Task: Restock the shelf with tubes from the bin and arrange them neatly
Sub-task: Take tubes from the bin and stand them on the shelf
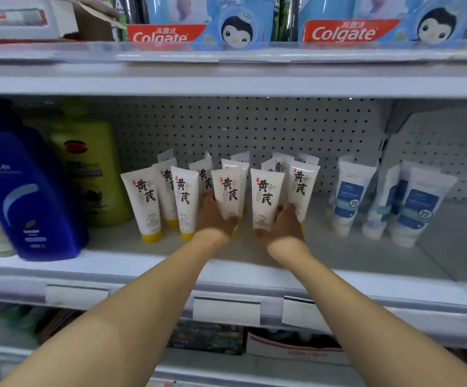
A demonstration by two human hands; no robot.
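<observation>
Several white tubes with yellow caps and black characters stand cap-down in rows on the middle shelf (338,261). My left hand (217,219) grips the lower part of one front tube (228,191). My right hand (288,223) holds the neighbouring front tube (266,196) near its cap, which the hand hides. Two more front tubes (143,199) stand free at the left and one tube (302,188) stands just right of my right hand. The bin is out of view.
A large blue bottle (28,196) and a green bottle (92,169) stand left of the tubes. White-and-blue tubes (349,194) stand at the right. Colgate boxes (165,33) fill the shelf above. Blank price tags (226,311) hang on the shelf's front edge.
</observation>
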